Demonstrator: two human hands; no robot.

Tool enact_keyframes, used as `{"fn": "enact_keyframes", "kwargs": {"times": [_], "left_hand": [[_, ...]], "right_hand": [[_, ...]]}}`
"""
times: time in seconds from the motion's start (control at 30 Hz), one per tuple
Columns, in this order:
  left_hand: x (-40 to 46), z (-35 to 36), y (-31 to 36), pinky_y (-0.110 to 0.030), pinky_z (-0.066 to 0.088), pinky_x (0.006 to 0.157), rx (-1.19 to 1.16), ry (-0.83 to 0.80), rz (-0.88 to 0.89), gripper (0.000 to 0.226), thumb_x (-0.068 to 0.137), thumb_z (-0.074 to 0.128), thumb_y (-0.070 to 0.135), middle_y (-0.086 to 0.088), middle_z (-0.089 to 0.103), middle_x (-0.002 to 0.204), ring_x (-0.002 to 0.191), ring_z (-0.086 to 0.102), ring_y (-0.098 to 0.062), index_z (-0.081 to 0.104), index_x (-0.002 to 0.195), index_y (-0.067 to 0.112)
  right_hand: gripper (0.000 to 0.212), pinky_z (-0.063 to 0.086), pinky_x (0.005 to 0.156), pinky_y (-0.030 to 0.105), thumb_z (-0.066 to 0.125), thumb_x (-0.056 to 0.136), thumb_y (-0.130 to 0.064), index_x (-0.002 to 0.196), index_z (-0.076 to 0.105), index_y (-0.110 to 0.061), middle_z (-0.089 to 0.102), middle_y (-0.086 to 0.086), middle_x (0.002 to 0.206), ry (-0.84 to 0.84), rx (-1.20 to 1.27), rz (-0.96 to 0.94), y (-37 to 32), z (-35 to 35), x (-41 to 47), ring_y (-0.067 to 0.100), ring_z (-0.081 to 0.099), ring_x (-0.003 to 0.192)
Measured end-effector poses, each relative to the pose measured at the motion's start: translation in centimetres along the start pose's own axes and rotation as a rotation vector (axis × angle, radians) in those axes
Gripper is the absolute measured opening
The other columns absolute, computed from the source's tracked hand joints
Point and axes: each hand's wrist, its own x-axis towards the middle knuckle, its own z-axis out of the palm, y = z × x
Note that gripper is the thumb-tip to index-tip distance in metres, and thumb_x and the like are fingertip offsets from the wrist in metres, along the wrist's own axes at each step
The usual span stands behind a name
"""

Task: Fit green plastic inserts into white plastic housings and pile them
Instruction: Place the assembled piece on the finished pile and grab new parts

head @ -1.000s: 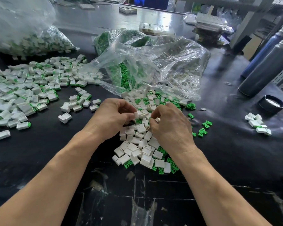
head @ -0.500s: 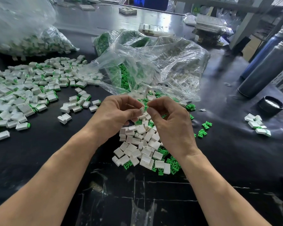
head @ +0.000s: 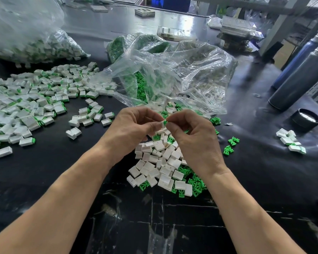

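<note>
My left hand pinches a small white housing above the table. Its open end faces my right hand, which pinches a green insert right at that end. Both hands hover over a heap of loose white housings mixed with green inserts. A wide spread of finished white-and-green pieces lies to the left.
A crumpled clear bag of green inserts and housings sits behind the hands. Another full bag is at the far left. Two dark bottles, a black cap and a few pieces stand at the right on the black table.
Both hands lifted off the heap and came together. The left brought up a white housing, the right a green insert, and the two parts now meet between the fingertips.
</note>
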Motion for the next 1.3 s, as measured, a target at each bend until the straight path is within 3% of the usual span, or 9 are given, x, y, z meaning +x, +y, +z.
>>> {"fn": "enact_keyframes", "kwargs": {"times": [0.17, 0.5, 0.67, 0.87, 0.97, 1.13, 1.3], "left_hand": [[0.0, 0.2, 0.1, -0.026, 0.053, 0.066, -0.052, 0.001, -0.011, 0.011, 0.089, 0.076, 0.014, 0.002, 0.072, 0.075, 0.068, 0.065, -0.012, 0.075, 0.101, 0.012], [-0.1, 0.2, 0.0, -0.021, 0.056, 0.066, 0.042, -0.005, 0.081, 0.008, 0.089, 0.077, 0.016, 0.002, 0.074, 0.080, 0.072, 0.066, -0.008, 0.076, 0.096, 0.021], [-0.1, 0.1, 0.1, -0.028, 0.059, 0.070, -0.029, 0.009, 0.087, 0.010, 0.088, 0.077, 0.014, -0.007, 0.075, 0.086, 0.075, 0.067, -0.015, 0.076, 0.097, 0.017], [-0.1, 0.5, 0.1, -0.033, 0.061, 0.074, -0.091, 0.023, 0.084, 0.010, 0.085, 0.079, 0.015, -0.010, 0.077, 0.087, 0.073, 0.068, -0.019, 0.079, 0.094, 0.019], [0.0, 0.7, 0.0, -0.035, 0.062, 0.074, -0.073, 0.053, 0.085, 0.009, 0.085, 0.080, 0.010, -0.011, 0.077, 0.083, 0.071, 0.069, -0.020, 0.079, 0.090, 0.017], [-0.3, 1.4, 0.2, -0.025, 0.060, 0.066, 0.019, 0.102, 0.146, 0.015, 0.086, 0.076, -0.002, 0.000, 0.076, 0.076, 0.067, 0.070, -0.012, 0.077, 0.089, 0.012], [-0.4, 1.5, 0.5, -0.028, 0.060, 0.062, 0.048, 0.105, 0.186, 0.023, 0.084, 0.075, -0.007, 0.004, 0.073, 0.071, 0.064, 0.066, -0.009, 0.077, 0.083, 0.016]], "right_hand": [[0.015, 0.050, 0.063, 0.015, 0.077, 0.092, -0.016, 0.092, 0.073, -0.030, 0.073, -0.012, 0.081, 0.011, 0.163, 0.084, 0.0, -0.1, 0.1, 0.000, 0.064, 0.071], [0.015, 0.051, 0.066, 0.013, 0.077, 0.092, -0.015, 0.091, 0.075, -0.030, 0.073, -0.014, 0.083, -0.035, 0.036, 0.038, 0.2, -0.4, 0.1, 0.000, 0.066, 0.073], [0.003, 0.058, 0.059, 0.028, 0.076, 0.094, -0.017, 0.095, 0.074, -0.020, 0.076, 0.000, 0.081, 0.013, 0.216, 0.167, 0.1, -0.3, 0.2, 0.011, 0.068, 0.068], [0.005, 0.058, 0.059, 0.030, 0.073, 0.097, -0.022, 0.092, 0.074, -0.024, 0.076, -0.002, 0.082, 0.035, 0.135, 0.153, 0.4, -0.2, 0.0, 0.010, 0.068, 0.069], [0.009, 0.061, 0.064, 0.040, 0.073, 0.096, -0.022, 0.089, 0.073, -0.026, 0.075, -0.003, 0.081, 0.057, 0.059, 0.121, 0.5, 0.1, 0.0, 0.012, 0.068, 0.070], [0.012, 0.061, 0.069, 0.050, 0.073, 0.095, -0.020, 0.086, 0.071, -0.028, 0.073, -0.005, 0.080, 0.065, -0.024, 0.105, 0.7, 0.3, -0.1, 0.016, 0.069, 0.074], [0.012, 0.060, 0.067, 0.049, 0.074, 0.094, -0.017, 0.086, 0.073, -0.026, 0.072, -0.009, 0.076, 0.052, -0.067, 0.076, 0.4, -0.1, 0.0, 0.013, 0.068, 0.070]]}}
